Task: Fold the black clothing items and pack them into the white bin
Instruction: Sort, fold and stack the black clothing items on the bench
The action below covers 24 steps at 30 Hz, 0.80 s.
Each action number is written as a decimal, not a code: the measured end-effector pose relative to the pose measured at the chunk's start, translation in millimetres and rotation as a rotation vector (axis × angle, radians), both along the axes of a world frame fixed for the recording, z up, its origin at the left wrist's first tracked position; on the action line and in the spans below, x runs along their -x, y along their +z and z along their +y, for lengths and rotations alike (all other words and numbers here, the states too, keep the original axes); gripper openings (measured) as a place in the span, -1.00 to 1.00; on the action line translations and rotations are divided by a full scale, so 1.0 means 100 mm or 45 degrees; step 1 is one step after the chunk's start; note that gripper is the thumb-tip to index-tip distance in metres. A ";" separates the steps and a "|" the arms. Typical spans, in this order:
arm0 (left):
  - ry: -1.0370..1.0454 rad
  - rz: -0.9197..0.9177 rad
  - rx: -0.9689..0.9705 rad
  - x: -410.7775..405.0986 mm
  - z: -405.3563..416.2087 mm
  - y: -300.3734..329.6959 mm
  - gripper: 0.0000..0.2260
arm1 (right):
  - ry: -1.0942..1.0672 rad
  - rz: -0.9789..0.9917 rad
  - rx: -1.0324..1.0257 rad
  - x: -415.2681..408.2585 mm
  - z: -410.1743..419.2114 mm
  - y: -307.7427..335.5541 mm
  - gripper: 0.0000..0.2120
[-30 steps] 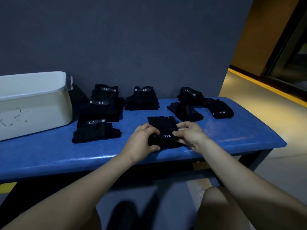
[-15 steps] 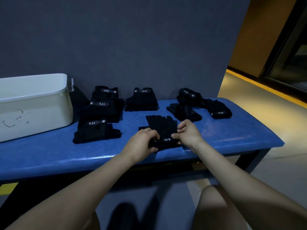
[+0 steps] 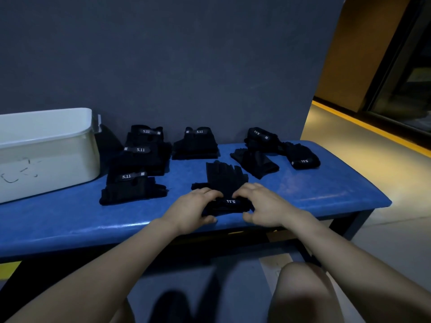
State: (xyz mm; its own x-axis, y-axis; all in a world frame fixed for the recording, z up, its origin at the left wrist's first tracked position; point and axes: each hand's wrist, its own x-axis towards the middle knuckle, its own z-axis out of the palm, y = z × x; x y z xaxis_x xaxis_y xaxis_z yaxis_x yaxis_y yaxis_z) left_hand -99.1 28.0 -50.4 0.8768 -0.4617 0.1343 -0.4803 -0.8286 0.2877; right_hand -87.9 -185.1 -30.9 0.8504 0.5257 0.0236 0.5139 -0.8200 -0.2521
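At the lower centre of the frame, the left hand (image 3: pixel 194 209) and right hand (image 3: pixel 263 206) grip the near cuff end of a black glove (image 3: pixel 225 180), fingers curled over its top and thumbs tucked under its near edge. The glove lies on the blue bench (image 3: pixel 303 190), its fingers pointing toward the grey wall (image 3: pixel 186 61). Left of centre sits a row of folded black gloves (image 3: pixel 137 166); another folded pair (image 3: pixel 197 144) lies behind, and loose gloves (image 3: pixel 275 150) lie to the right. The white bin (image 3: pixel 46 150) stands at the left edge.
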 end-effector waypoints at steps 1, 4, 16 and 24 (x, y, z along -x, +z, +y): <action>-0.003 -0.035 -0.022 -0.02 -0.01 0.02 -0.52 | 0.006 -0.019 0.010 0.00 0.01 0.00 -0.48; -0.043 -0.146 -0.123 -0.06 -0.02 0.05 -0.66 | 0.019 -0.050 -0.008 -0.03 0.03 -0.03 -0.43; -0.007 0.015 0.140 -0.14 0.10 0.08 -0.36 | -0.039 -0.067 -0.377 -0.16 -0.03 -0.17 -0.78; 0.225 0.043 0.597 -0.32 -0.06 0.03 -0.77 | -0.242 0.260 -0.963 -0.30 -0.04 -0.13 -0.92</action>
